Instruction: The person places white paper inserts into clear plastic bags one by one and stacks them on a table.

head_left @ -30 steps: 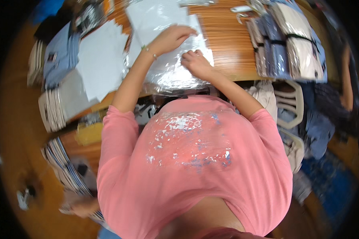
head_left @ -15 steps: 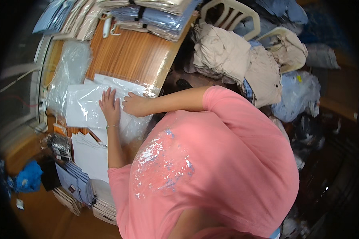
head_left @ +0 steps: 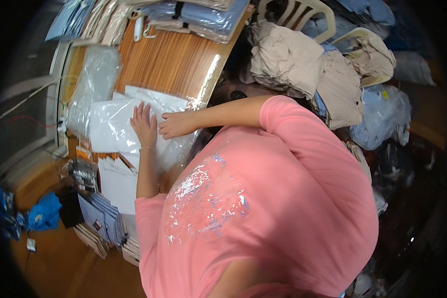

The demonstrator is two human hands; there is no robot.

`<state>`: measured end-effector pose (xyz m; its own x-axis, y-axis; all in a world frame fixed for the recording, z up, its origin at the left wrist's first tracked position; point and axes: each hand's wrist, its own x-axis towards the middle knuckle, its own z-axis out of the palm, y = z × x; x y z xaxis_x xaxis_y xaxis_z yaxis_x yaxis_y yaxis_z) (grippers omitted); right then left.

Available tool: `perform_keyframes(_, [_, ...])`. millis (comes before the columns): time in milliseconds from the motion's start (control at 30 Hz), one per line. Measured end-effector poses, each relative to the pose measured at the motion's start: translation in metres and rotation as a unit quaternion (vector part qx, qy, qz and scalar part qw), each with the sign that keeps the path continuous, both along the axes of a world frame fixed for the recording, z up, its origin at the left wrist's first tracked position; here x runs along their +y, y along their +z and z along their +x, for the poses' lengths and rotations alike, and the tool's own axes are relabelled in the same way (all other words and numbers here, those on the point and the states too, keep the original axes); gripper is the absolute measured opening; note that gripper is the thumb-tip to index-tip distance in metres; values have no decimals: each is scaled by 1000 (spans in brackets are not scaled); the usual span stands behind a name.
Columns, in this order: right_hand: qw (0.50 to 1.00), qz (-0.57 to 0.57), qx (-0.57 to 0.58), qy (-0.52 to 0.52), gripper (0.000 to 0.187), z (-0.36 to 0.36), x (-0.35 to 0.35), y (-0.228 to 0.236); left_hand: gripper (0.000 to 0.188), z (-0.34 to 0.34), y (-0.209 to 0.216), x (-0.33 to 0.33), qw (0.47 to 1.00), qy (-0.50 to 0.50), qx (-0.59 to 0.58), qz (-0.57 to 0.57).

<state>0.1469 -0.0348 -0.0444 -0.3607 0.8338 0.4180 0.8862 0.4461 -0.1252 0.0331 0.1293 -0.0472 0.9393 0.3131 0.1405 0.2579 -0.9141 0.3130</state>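
My left hand (head_left: 144,130) lies flat with its fingers spread on white sheets (head_left: 109,130) under shiny clear plastic. Beside it, my right hand (head_left: 180,124) reaches in from the right. Its fingers are slightly bent and apart, resting on the plastic near the left wrist. Further white sheets (head_left: 166,102) in clear plastic stick out behind and beneath. Loose clear film (head_left: 171,151) spreads below my right hand. I see nothing held in either hand.
Clear plastic bags (head_left: 95,74) lie at the table's left edge. Folded blue and beige garments (head_left: 203,21) are stacked at the far end of the wooden table (head_left: 166,57). Beige clothes (head_left: 288,57) cover chairs at the right. White sheets (head_left: 115,184) and folded blue shirts (head_left: 102,221) sit nearer.
The whole view has shifted slightly, so the scene sits farther right. My left hand stays flat on the sheets. My right hand's fingers have drawn in and bent a little.
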Motion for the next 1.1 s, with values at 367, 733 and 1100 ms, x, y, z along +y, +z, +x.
perform_keyframes(367, [995,-97,7,-34,11,-21,1,0,42,-3,-5,2,1000,22,3,18])
perform_keyframes(733, [978,-183,79,-65,15,-20,4,5,44,-5,-3,0,999,35,-4,8])
perform_keyframes(1100, [975,-118,188,-29,11,-35,14,1,42,-7,-2,0,999,43,-5,-2])
